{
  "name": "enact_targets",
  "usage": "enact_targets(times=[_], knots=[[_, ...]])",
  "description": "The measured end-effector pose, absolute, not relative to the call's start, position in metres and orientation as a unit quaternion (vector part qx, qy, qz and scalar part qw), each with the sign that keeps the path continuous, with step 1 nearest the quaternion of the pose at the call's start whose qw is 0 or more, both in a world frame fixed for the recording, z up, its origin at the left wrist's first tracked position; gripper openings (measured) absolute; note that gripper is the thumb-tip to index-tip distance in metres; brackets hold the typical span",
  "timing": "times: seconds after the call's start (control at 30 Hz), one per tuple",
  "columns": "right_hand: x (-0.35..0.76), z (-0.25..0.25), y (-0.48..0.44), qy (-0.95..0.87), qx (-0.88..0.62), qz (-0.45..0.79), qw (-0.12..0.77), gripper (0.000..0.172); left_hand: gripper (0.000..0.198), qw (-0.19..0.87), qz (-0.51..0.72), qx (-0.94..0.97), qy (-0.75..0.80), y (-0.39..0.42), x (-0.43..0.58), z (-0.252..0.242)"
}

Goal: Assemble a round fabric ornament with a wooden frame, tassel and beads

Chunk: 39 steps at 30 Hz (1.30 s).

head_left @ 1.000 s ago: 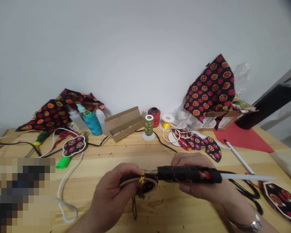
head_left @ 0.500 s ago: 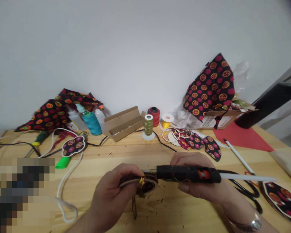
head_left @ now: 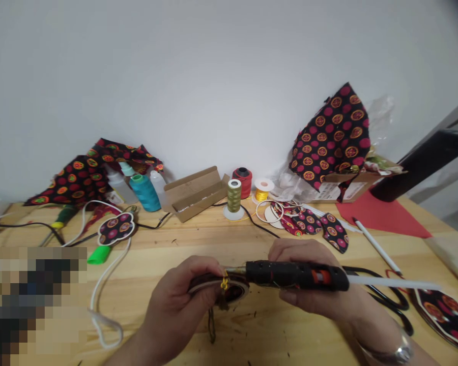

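My left hand (head_left: 177,307) is closed around a flat round fabric-covered ornament (head_left: 234,291) with a yellow knot and a dark cord hanging below it. My right hand (head_left: 313,290) grips a black glue gun (head_left: 295,274) held level, a white glue stick (head_left: 393,282) poking out of its back to the right. The gun's metal tip touches the ornament's upper edge beside the yellow knot. Both hands hover just above the wooden table (head_left: 221,239).
Thread spools (head_left: 234,195) and small bottles (head_left: 158,185) stand at the back by an open cardboard box (head_left: 193,193). Patterned fabric (head_left: 334,137) lies piled left and right. Cut fabric shapes (head_left: 309,222), black scissors (head_left: 391,300), a white pencil (head_left: 376,245), red paper (head_left: 377,216) and a white cord (head_left: 103,284) surround the hands.
Almost nothing: the glue gun and its stick have sunk slightly at the right end; both hands keep their grips in the same place.
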State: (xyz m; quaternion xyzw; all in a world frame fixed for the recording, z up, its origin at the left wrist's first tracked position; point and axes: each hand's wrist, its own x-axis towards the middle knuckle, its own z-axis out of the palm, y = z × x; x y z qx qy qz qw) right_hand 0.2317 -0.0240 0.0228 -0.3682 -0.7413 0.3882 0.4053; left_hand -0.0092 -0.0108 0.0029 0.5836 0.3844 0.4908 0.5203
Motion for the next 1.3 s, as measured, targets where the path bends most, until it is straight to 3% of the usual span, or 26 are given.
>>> enact_targets(times=[0.43,0.77,1.3], knots=[[0.234,0.032,-0.025,-0.828,-0.316,0.241,0.396,0.021,0.011,0.583,0.488,0.514,0.396,-0.016,-0.002,0.011],[0.238,0.029,-0.025,-0.768,-0.359,0.317,0.425,0.007,0.016,0.549,0.507,0.53,0.401,-0.015,0.0,0.011],[0.236,0.022,-0.023,-0.77,-0.36,0.349,0.394,0.01,0.01,0.556,0.487,0.532,0.413,-0.017,-0.001,0.01]])
